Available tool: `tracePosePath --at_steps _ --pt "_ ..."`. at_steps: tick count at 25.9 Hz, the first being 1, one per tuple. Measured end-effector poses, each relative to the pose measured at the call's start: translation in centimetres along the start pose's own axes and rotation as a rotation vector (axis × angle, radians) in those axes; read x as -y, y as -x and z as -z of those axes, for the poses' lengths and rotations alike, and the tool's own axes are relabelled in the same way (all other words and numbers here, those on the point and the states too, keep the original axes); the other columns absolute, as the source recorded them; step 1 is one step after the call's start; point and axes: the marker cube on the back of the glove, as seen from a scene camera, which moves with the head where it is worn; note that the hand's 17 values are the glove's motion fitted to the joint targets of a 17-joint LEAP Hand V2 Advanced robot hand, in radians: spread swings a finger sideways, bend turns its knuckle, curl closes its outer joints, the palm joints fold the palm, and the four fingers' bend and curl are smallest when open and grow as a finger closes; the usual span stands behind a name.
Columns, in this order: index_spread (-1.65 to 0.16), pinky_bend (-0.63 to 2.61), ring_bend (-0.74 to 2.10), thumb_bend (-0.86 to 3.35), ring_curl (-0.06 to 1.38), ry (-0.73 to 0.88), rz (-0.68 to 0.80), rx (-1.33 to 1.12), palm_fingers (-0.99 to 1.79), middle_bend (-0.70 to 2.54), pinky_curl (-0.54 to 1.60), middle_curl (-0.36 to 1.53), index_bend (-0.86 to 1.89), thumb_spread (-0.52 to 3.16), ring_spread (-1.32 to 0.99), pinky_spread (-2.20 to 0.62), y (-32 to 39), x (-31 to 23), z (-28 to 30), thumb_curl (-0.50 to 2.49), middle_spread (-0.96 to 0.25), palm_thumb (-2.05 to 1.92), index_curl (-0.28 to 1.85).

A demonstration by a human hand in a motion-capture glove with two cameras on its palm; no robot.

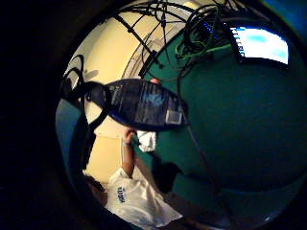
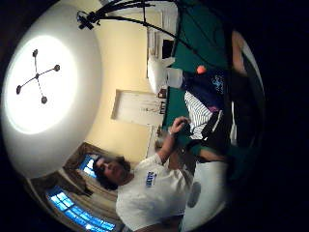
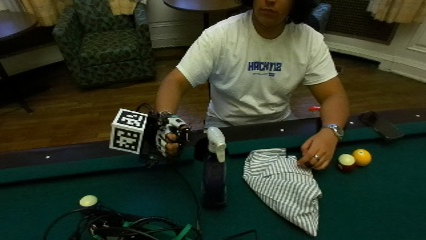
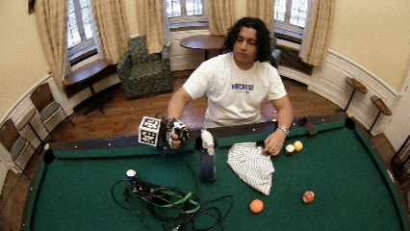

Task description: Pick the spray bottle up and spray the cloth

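A dark spray bottle (image 3: 214, 175) with a white trigger head stands upright on the green felt of the pool table (image 3: 373, 200). My gloved right hand (image 3: 169, 141) hovers just left of the bottle's head, a small gap away, palm turned toward it, fingers loosely curled around nothing. The bottle (image 1: 144, 105) fills the middle of the little finger side view. A striped cloth (image 3: 283, 182) lies crumpled on the felt to the bottle's right. The bare left hand (image 3: 318, 150) rests at its far corner. The thumb side view shows bottle (image 2: 205, 84) and cloth (image 2: 198, 113) side by side.
A tangle of black and green cables (image 3: 126, 225) and a white ball (image 3: 88, 200) lie front left. A yellow ball (image 3: 362, 157) and a red-and-white ball (image 3: 346, 161) sit by the left hand. An orange ball (image 4: 256, 205) and another ball (image 4: 308, 197) lie further out on the felt.
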Motion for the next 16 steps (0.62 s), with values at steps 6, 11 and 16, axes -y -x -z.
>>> tracePosePath --at_steps 6,11,16 --pt "-0.31 0.74 0.75 0.05 0.48 -0.077 -0.011 0.059 1.4 0.49 0.5 0.54 0.46 0.54 -0.23 -0.2 -0.14 0.69 -0.9 0.57 -0.24 1.13 0.44" --pt "-0.29 0.8 0.91 0.03 0.55 -0.091 -0.014 0.126 1.38 0.62 0.56 0.62 0.59 0.39 -0.23 -0.17 0.04 0.68 -1.1 0.61 -0.25 1.14 0.51" --pt "-0.28 0.86 1.01 0.02 0.61 -0.098 -0.019 0.129 1.32 0.74 0.62 0.69 0.7 0.25 -0.22 -0.16 0.21 0.19 -1.05 0.65 -0.25 1.15 0.58"
